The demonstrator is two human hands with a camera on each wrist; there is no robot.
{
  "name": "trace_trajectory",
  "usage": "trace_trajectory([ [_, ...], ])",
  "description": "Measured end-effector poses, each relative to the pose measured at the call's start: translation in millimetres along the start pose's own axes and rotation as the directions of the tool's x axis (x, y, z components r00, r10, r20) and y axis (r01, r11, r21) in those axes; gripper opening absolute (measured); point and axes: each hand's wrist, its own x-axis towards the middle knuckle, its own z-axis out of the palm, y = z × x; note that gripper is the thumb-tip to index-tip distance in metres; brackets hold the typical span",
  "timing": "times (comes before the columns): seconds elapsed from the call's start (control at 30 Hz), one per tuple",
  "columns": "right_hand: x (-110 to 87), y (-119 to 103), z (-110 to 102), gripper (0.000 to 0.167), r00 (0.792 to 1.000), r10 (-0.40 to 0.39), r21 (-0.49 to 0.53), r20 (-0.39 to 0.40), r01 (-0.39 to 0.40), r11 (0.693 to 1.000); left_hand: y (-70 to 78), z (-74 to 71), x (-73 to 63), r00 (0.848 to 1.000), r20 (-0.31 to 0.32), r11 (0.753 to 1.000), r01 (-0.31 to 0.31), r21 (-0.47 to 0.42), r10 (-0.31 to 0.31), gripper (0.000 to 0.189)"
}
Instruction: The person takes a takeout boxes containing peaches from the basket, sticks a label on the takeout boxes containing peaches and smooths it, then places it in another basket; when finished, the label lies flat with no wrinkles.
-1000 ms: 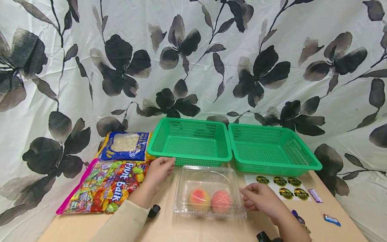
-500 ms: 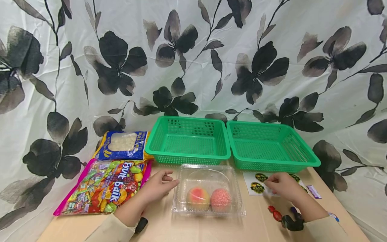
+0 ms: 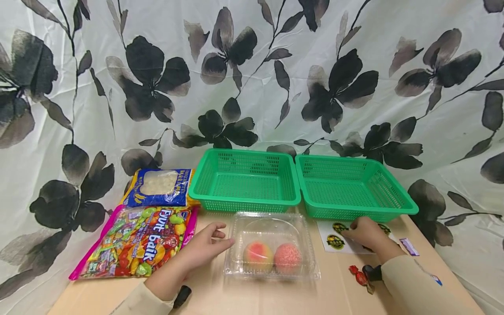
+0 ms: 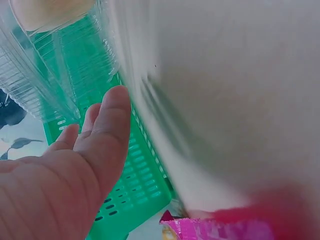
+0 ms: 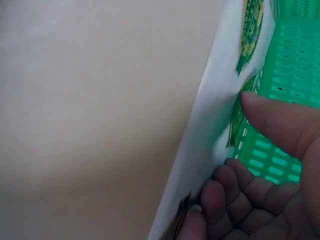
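A clear plastic clamshell box [image 3: 271,227] stands shut at the front middle, with two round peach-coloured and pink items [image 3: 288,258] inside. My left hand [image 3: 206,245] is beside its left edge, fingers relaxed and holding nothing; the left wrist view shows them near the clear plastic. My right hand [image 3: 366,234] is over a white sheet of round black-and-gold stickers [image 3: 335,242] and hides part of it. In the right wrist view, the thumb and the bent fingers are apart, with the fingertips at the sheet [image 5: 200,145]. Nothing shows pinched between them.
Two green baskets [image 3: 244,203] [image 3: 358,212] stand side by side behind the box. A candy bag [image 3: 138,245] and a blue-and-yellow packet [image 3: 159,188] lie at left. A red wrapped candy [image 3: 360,278] and a purple wrapper [image 3: 409,246] lie at right.
My right hand has moved from the box's right edge rightward onto the sticker sheet. My left hand has come down slightly beside the box. The box has stayed in place.
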Motion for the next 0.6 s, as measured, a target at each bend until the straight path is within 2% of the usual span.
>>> trace_trajectory([
  [0.13, 3.4, -3.1, -0.2, 0.059, 1.0, 0.021, 0.002, 0.003, -0.021, 1.0, -1.5, 1.0, 0.1, 1.0, 0.005, 1.0, -0.002, -0.007, 0.002, 0.066],
  [0.33, 4.0, -4.2, -0.3, 0.049, 0.999, 0.033, 0.039, 0.004, -0.033, 0.999, -2.6, 1.9, 1.9, 1.0, 0.008, 1.0, -0.008, -0.004, 0.008, 0.063],
  [0.47, 5.0, -2.4, 2.0, 0.028, 1.0, 0.029, 0.052, 0.006, -0.029, 0.998, -2.9, 2.2, 2.2, 1.0, 0.005, 1.0, -0.009, 0.002, 0.009, 0.062],
  [0.6, 4.6, -0.5, 2.1, 0.032, 1.0, 0.004, 0.02, -0.013, -0.004, 1.0, -3.3, 2.8, 2.8, 1.0, 0.011, 1.0, -0.013, 0.007, 0.013, 0.06],
])
